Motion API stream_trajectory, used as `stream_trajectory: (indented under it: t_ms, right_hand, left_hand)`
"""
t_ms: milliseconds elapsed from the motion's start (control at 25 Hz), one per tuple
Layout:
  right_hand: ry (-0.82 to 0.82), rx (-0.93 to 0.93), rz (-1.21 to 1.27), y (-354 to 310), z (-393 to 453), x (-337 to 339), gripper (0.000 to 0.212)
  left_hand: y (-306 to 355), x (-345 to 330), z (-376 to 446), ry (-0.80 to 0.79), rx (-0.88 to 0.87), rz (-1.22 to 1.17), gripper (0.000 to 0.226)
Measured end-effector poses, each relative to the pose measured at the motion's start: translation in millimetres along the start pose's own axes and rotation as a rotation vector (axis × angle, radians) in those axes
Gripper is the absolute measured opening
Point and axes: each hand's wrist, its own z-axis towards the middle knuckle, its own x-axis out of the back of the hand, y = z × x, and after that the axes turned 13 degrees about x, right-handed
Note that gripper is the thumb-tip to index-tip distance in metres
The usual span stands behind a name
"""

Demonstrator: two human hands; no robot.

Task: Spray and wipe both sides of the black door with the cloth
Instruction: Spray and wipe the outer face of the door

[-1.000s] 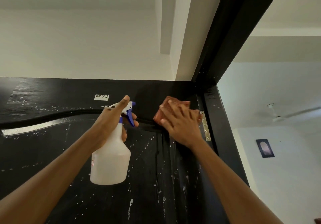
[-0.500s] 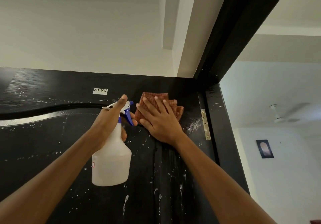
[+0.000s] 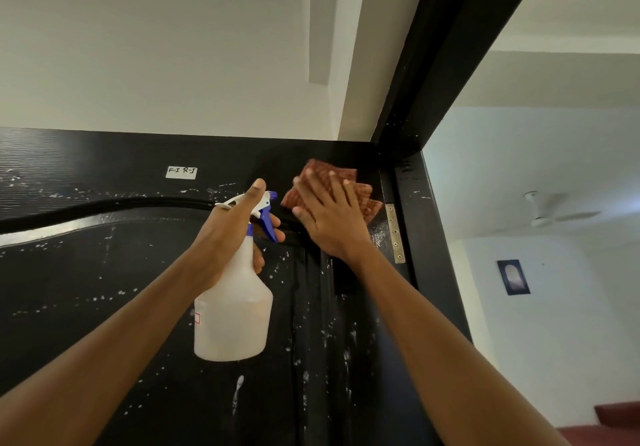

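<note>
The black door (image 3: 86, 290) fills the lower left, speckled with white spray drops. My left hand (image 3: 228, 231) grips the neck of a white spray bottle (image 3: 235, 317) with a blue trigger, held upright close to the door face. My right hand (image 3: 332, 217) presses a reddish-brown cloth (image 3: 329, 175) flat against the door's top right corner, fingers straight and spread. Most of the cloth is hidden under my palm.
A brass hinge (image 3: 394, 232) joins the door to the black frame (image 3: 433, 238) just right of the cloth. A small white label (image 3: 181, 172) sticks near the door's top. Beyond the opening at right are a ceiling fan (image 3: 550, 213) and a wall picture (image 3: 513, 276).
My right hand slid the cloth left from the hinge, then back right and up toward the door's top corner. The spray bottle stayed almost still.
</note>
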Motion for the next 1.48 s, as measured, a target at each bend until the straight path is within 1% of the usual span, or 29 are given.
stream_trajectory:
  t_ms: [40, 80, 120, 160, 280, 320, 360, 400, 440, 480, 560, 640, 720, 760, 840, 880, 960, 1000, 1040, 1080, 1120, 1160, 1200, 1240, 1280, 1320, 1360, 1400, 1480]
  right_hand:
    - [-0.019, 0.148, -0.03, 5.8, -15.7, -1.2, 0.062]
    - [-0.005, 0.22, -0.03, 17.6, -30.2, -1.9, 0.06]
    - [0.057, 0.201, -0.008, 32.8, -41.8, -4.4, 0.058]
    - [0.137, 0.101, 0.048, 49.8, -52.0, -8.6, 0.056]
    - [0.478, -0.443, 0.39, 90.7, -68.7, -9.2, 0.061]
    - [0.582, -0.597, 0.441, 102.9, -68.5, -7.6, 0.061]
    - [0.64, -0.711, 0.447, 112.7, -64.2, -3.9, 0.057]
    - [0.646, -0.77, 0.426, 122.4, -57.6, 0.0, 0.054]
    - [0.614, -0.767, 0.403, 133.6, -48.6, 3.1, 0.052]
    - [0.547, -0.717, 0.367, 143.7, -38.5, 5.8, 0.051]
    - [0.382, -0.586, 0.213, 162.6, -20.0, 3.3, 0.051]
    - [0.284, -0.508, 0.073, 171.5, -11.5, -2.2, 0.054]
    - [0.227, -0.414, -0.012, 171.8, -20.1, -4.8, 0.056]
    - [0.197, -0.33, -0.033, 169.1, -29.8, -3.9, 0.056]
    - [0.166, -0.172, -0.006, 158.6, -58.8, 2.8, 0.055]
    - [0.169, -0.138, 0.037, 150.4, -76.8, 6.8, 0.054]
    - [0.192, -0.191, 0.164, 128.0, -116.6, 13.5, 0.049]
    - [0.208, -0.283, 0.251, 115.0, -133.6, 15.2, 0.046]
    - [0.256, -0.423, 0.363, 101.2, -145.4, 16.5, 0.043]
    - [0.355, -0.596, 0.492, 89.2, -148.6, 18.0, 0.041]
    - [0.494, -0.764, 0.601, 80.6, -143.3, 20.4, 0.042]
    - [0.615, -0.88, 0.657, 73.4, -132.1, 24.7, 0.045]
    - [0.692, -0.918, 0.673, 65.6, -116.8, 27.7, 0.047]
    - [0.74, -0.878, 0.67, 54.6, -99.2, 29.7, 0.046]
    - [0.757, -0.765, 0.652, 42.8, -81.1, 30.9, 0.044]
    - [0.734, -0.609, 0.629, 29.5, -61.3, 28.7, 0.042]
    - [0.661, -0.459, 0.574, 16.1, -42.2, 25.9, 0.042]
    - [0.541, -0.358, 0.486, 1.2, -22.7, 20.7, 0.043]
    - [0.317, -0.301, 0.303, -27.9, 10.1, 2.7, 0.05]
  left_hand:
    - [-1.0, -4.9, 0.0, -0.01, -0.003, 0.007, 0.073]
    - [-1.7, -9.9, 0.8, -0.017, -0.011, 0.01, 0.073]
    - [-1.9, -14.9, 2.4, -0.026, -0.017, 0.013, 0.073]
    - [-1.4, -20.3, 4.5, -0.038, -0.021, 0.01, 0.074]
    - [3.9, -38.8, 13.2, -0.071, -0.039, -0.006, 0.073]
    - [6.6, -44.5, 16.7, -0.075, -0.051, -0.002, 0.073]
    - [9.6, -49.0, 19.7, -0.076, -0.063, 0.001, 0.072]
    - [12.4, -52.9, 22.9, -0.08, -0.074, 0.003, 0.072]
    - [15.1, -56.0, 26.8, -0.087, -0.084, 0.005, 0.073]
    - [17.9, -58.9, 29.6, -0.096, -0.089, 0.009, 0.073]
    - [23.0, -64.7, 33.6, -0.118, -0.09, 0.007, 0.073]
    - [26.1, -67.9, 35.7, -0.133, -0.092, 0.003, 0.073]
    - [26.0, -69.9, 36.6, -0.129, -0.1, 0.007, 0.072]
    - [25.2, -70.2, 36.8, -0.128, -0.104, 0.007, 0.072]
    - [22.5, -71.4, 33.1, -0.128, -0.105, 0.003, 0.072]
    - [20.2, -72.5, 30.1, -0.129, -0.101, -0.004, 0.071]
    - [14.6, -73.0, 24.2, -0.128, -0.084, -0.008, 0.069]
    - [11.9, -72.1, 21.1, -0.123, -0.073, -0.011, 0.069]
    - [10.4, -69.5, 17.6, -0.117, -0.063, -0.018, 0.069]
    - [10.2, -65.7, 14.6, -0.111, -0.057, -0.026, 0.068]
    - [10.9, -60.6, 11.2, -0.101, -0.051, -0.033, 0.068]
    - [12.2, -55.1, 7.9, -0.086, -0.046, -0.04, 0.068]
    - [13.7, -47.7, 4.7, -0.062, -0.042, -0.047, 0.068]
    - [14.6, -37.8, 1.3, -0.031, -0.037, -0.048, 0.068]
    - [14.2, -28.0, -1.3, -0.001, -0.03, -0.042, 0.068]
    - [12.8, -15.9, -4.2, 0.033, -0.019, -0.029, 0.069]
    - [10.4, -4.5, -7.1, 0.06, -0.004, -0.017, 0.07]
    - [7.6, 8.2, -10.2, 0.085, 0.012, -0.01, 0.071]
    - [0.6, 33.3, -15.2, 0.124, 0.037, -0.002, 0.072]
